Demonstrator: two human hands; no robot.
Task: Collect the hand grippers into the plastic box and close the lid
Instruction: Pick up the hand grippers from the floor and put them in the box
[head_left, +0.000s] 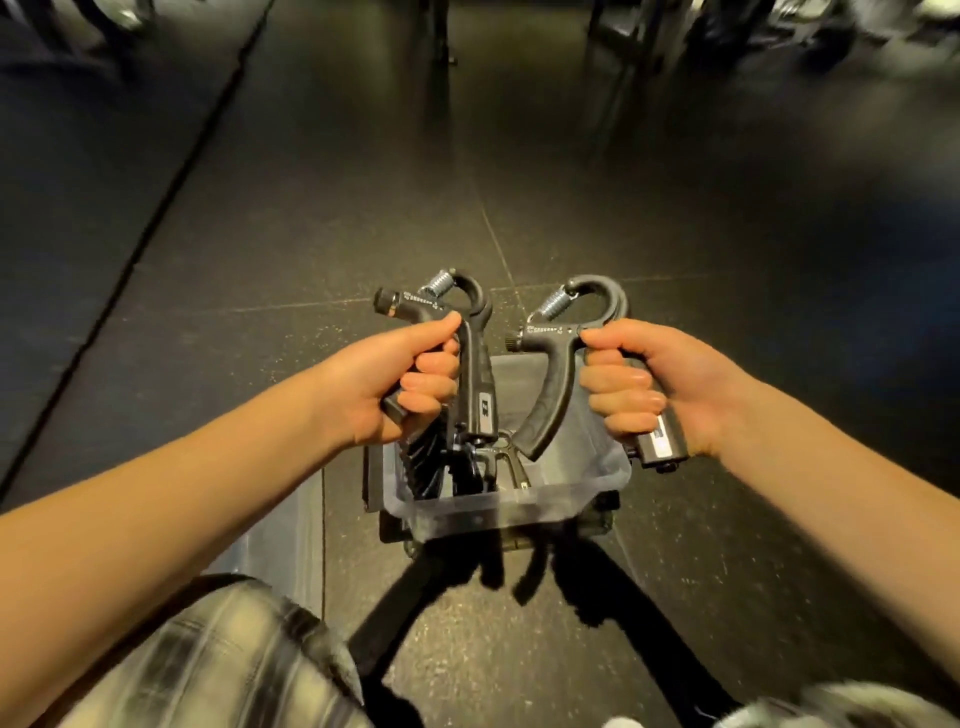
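My left hand (402, 387) grips a black hand gripper (475, 364) with a steel spring, held up over the left side of the clear plastic box (498, 504). My right hand (649, 387) grips a second black hand gripper (553, 384), above the box's right side. The box stands on the dark floor between my arms, its top uncovered. Inside it lie other black grippers (467, 467), partly hidden by the ones I hold. What may be the clear lid (291, 525) lies flat on the floor to the box's left, under my left forearm.
Dark speckled rubber floor tiles (519, 182) stretch ahead. A black mat (78, 182) runs along the left. Legs of dark furniture or gym gear (623, 31) stand far back. My knees in plaid cloth (218, 660) fill the bottom corners.
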